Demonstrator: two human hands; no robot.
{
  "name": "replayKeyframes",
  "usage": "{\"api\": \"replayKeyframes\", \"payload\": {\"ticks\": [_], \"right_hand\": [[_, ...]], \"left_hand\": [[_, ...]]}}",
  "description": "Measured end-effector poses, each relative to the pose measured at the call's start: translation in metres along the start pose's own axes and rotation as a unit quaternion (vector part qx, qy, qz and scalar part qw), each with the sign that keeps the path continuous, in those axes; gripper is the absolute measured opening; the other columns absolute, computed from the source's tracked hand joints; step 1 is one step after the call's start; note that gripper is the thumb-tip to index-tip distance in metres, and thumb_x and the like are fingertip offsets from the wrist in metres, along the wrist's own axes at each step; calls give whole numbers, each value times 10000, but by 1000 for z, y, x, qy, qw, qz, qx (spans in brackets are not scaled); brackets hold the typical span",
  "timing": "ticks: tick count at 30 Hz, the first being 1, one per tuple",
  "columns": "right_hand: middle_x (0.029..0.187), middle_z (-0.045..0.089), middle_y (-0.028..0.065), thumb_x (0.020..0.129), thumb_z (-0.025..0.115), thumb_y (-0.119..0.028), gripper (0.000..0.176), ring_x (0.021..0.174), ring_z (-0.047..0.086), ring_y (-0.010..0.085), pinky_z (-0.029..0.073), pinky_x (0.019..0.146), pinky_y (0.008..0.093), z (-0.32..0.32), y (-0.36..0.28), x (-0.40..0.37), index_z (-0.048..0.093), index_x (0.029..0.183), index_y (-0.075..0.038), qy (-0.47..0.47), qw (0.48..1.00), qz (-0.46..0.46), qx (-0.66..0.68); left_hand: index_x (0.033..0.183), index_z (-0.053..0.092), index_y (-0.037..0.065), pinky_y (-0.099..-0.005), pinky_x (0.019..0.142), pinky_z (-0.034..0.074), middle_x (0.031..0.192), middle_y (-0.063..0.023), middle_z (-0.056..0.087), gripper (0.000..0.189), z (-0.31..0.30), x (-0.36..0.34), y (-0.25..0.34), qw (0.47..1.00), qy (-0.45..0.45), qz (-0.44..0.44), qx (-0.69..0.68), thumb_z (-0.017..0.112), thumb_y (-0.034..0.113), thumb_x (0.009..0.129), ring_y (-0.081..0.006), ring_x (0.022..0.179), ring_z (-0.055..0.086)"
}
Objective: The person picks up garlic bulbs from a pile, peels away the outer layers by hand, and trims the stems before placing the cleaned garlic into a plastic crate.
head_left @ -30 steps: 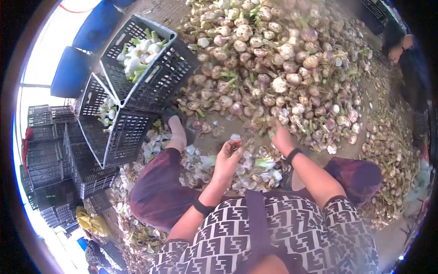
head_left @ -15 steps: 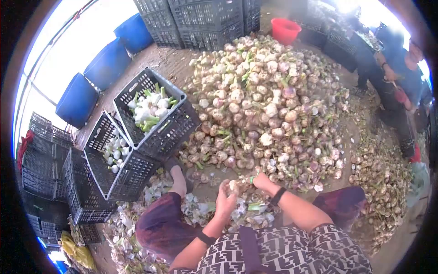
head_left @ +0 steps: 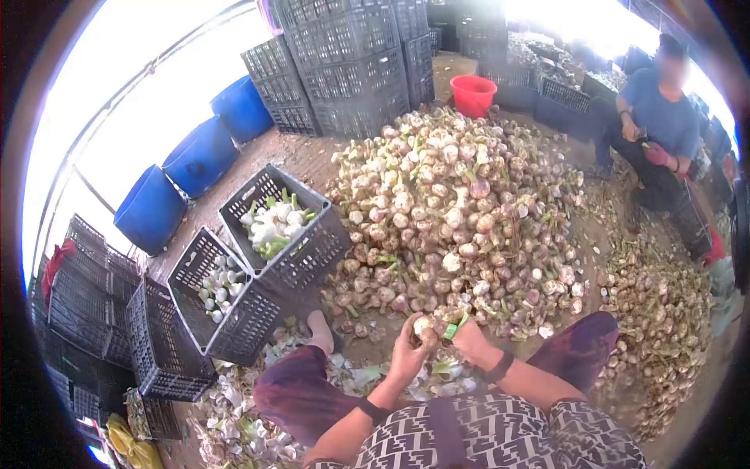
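My left hand (head_left: 408,352) is closed round a garlic bulb (head_left: 426,331), holding it above the peelings between my legs. My right hand (head_left: 473,344) is close beside it, its fingers wrapped on a small green-handled tool (head_left: 455,327); the tool's working end cannot be made out. Just beyond both hands rises a large heap of unpeeled garlic bulbs (head_left: 437,211). White garlic skins and bits of green stem (head_left: 367,375) lie on the ground under my arms.
Two black crates hold trimmed white garlic: the farther crate (head_left: 308,258) and the nearer crate (head_left: 242,332). Blue barrels (head_left: 152,209), stacked crates (head_left: 351,86) and a red bucket (head_left: 473,95) stand behind. A co-worker (head_left: 660,117) sits at right, near a trimmings pile (head_left: 656,320).
My view has tilted upward, so the scene sits lower and the co-worker shows more fully. My hands have come closer together, with the green-handled tool now against the bulb's side.
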State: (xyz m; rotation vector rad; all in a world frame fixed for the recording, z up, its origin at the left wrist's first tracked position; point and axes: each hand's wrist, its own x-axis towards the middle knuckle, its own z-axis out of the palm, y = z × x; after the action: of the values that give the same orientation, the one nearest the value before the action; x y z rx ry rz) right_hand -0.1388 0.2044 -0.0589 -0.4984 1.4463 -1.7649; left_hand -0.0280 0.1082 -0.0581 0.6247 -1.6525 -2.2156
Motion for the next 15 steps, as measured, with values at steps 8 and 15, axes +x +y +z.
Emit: {"api": "replayKeyframes", "payload": {"ticks": [8,15], "right_hand": [[889,638,171,799,611,-162,276,781,601,286,465,729,345,-7,-4,-6,576,990,34,-12,964,-114,-239],[939,621,168,811,564,-91,245,854,587,290,445,799,344,-5,-24,-10,567,1035,10,-56,964,-130,-226]], "left_hand": [[1316,333,34,-315,890,454,1168,-87,506,581,-13,-10,-3,999,-11,-16,-43,617,54,810,-158,1035,526],[1261,382,37,-312,830,472,1171,-66,498,388,-9,-11,4,982,2,-46,-182,439,239,935,-193,1011,541]]}}
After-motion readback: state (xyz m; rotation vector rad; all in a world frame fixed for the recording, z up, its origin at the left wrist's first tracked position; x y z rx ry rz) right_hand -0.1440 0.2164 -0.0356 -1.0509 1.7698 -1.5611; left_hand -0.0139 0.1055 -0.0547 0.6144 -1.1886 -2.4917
